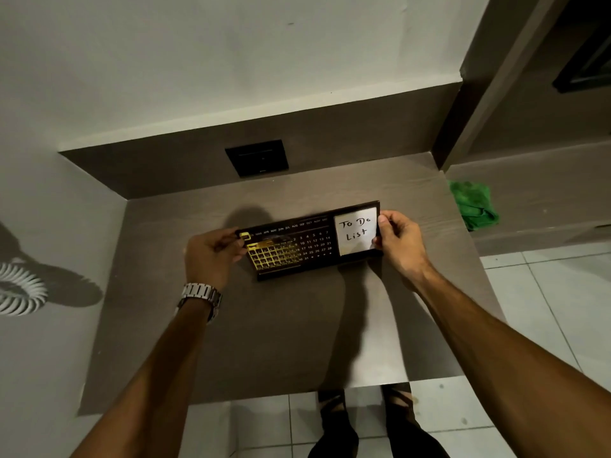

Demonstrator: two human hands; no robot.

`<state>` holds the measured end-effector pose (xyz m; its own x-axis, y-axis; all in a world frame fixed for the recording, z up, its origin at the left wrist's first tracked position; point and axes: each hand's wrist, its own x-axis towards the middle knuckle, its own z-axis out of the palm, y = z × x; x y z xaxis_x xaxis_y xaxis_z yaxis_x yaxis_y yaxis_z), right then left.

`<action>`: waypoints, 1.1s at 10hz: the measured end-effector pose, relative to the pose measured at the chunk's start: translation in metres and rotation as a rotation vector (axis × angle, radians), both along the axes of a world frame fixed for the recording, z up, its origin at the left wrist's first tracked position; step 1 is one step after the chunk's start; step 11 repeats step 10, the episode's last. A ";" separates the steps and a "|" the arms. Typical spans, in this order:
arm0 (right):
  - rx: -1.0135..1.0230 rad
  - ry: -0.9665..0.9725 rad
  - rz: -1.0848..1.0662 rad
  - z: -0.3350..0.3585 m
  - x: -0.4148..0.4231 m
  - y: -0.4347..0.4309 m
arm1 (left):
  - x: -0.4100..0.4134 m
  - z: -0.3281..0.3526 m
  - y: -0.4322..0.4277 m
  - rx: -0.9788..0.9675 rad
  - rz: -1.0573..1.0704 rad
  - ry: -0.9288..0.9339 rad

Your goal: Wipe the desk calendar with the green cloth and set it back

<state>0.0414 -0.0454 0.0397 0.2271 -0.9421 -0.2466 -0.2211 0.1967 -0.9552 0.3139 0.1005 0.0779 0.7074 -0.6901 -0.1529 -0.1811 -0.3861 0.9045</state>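
Note:
The desk calendar (309,246) is a long dark board with month names, white numbers, a gold grid frame on its left part and a white "To Do List" note on its right. It stands tilted near the middle of the brown desk (271,325). My left hand (211,256), with a metal watch on the wrist, grips its left end at the gold frame. My right hand (401,241) pinches its right edge beside the note. The green cloth (474,204) lies crumpled at the desk's far right edge, apart from both hands.
A black wall socket plate (257,158) sits on the brown back panel behind the calendar. A white ribbed ring (20,294) shows at the left on the wall. White floor tiles (545,309) lie to the right and below, with my feet under the desk's front edge.

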 end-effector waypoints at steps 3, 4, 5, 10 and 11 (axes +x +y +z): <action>-0.004 0.003 -0.010 0.002 0.008 -0.005 | 0.016 -0.007 -0.013 -0.015 -0.007 0.032; 0.009 0.007 -0.018 0.002 0.009 -0.006 | 0.018 -0.009 -0.013 -0.010 -0.014 0.023; 0.010 0.009 -0.025 0.001 0.009 -0.006 | 0.019 -0.011 -0.012 -0.012 -0.022 -0.003; 0.076 -0.043 -0.169 0.007 -0.026 0.013 | 0.019 -0.024 0.036 0.070 0.017 -0.232; 0.076 -0.043 -0.169 0.007 -0.026 0.013 | 0.019 -0.024 0.036 0.070 0.017 -0.232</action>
